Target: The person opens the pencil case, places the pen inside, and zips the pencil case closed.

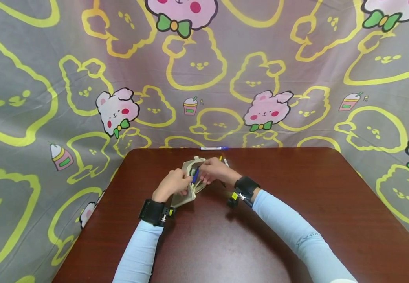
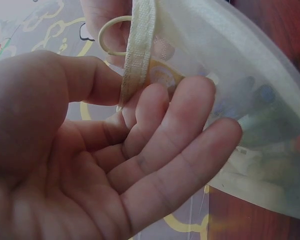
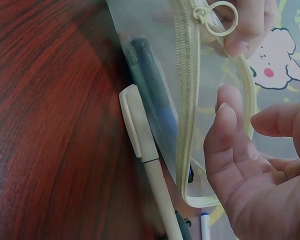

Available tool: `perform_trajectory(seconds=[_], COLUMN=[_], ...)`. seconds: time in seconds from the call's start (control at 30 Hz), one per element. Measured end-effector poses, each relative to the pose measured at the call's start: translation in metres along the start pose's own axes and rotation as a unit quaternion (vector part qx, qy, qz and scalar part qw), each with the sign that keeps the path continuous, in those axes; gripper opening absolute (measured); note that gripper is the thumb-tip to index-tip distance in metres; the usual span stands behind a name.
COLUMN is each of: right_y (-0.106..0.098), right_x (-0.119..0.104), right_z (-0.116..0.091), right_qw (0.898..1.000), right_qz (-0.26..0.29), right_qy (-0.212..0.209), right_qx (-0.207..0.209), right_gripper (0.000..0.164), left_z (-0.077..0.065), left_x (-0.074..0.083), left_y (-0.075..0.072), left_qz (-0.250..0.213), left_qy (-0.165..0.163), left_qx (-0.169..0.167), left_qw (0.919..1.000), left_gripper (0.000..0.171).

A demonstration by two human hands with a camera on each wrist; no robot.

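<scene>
A translucent mesh pencil case (image 1: 183, 200) with a cream zipper stands unzipped and tilted near the far middle of the table. My left hand (image 1: 172, 184) pinches its zipper edge between thumb and forefinger, the other fingers extended along the mesh in the left wrist view. At the mouth is my right hand (image 1: 218, 171), its fingers loosely bent, with a gap between thumb and fingertips in the right wrist view. A blue pen (image 1: 195, 175) shows in the mouth between both hands. Through the mesh, several pens (image 3: 157, 95) are dimly visible. A ring pull (image 3: 225, 19) hangs from the zipper.
Outside the case, a cream capped pen (image 3: 149, 152) lies against its side on the brown table (image 1: 296, 188). A white marker with a blue cap (image 1: 213, 148) lies at the far edge. Behind hangs a grey patterned cloth (image 1: 225, 94).
</scene>
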State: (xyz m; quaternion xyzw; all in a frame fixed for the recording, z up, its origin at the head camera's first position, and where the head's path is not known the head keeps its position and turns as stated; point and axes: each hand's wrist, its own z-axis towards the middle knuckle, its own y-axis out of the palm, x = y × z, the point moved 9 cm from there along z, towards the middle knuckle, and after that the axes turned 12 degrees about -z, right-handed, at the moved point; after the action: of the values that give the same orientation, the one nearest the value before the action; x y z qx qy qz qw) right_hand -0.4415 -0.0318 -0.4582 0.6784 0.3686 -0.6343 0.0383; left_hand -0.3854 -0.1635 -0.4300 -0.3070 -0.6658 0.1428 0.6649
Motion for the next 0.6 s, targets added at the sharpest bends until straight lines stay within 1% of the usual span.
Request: perform_trajectory(seconds=[0.1,0.2,0.33,0.43,0.6], right_y=[-0.003,-0.009,-0.021,-0.028,-0.041], right_x=[0.000,-0.001,-0.001,0.001,0.007], right_z=[-0.001,-0.002,-0.006,-0.007,-0.011], right_qw=[1.000,0.999,0.996,0.995,0.994], right_qz=[-0.019,-0.043,-0.071,-0.079,-0.087], right_qy=[-0.003,-0.006,-0.010,-0.013,-0.010], right_qx=[0.009,0.028,0.051,0.059,0.071], right_gripper=[0.038,0.029,0.023,0.027,0.030], left_z=[0.000,-0.001,-0.002,-0.003,-0.003], left_x=[0.000,-0.001,0.000,0.000,-0.001], left_y=[0.000,0.000,0.000,-0.001,-0.002], left_qz=[0.002,0.003,0.003,0.004,0.004], left_qy=[-0.002,-0.004,-0.003,-0.002,0.001], left_qx=[-0.002,-0.004,-0.004,-0.003,0.000], left_qw=[1.0000,1.0000,1.0000,1.0000,1.0000], left_gripper=[0.024,0.026,0.026,0.026,0.026])
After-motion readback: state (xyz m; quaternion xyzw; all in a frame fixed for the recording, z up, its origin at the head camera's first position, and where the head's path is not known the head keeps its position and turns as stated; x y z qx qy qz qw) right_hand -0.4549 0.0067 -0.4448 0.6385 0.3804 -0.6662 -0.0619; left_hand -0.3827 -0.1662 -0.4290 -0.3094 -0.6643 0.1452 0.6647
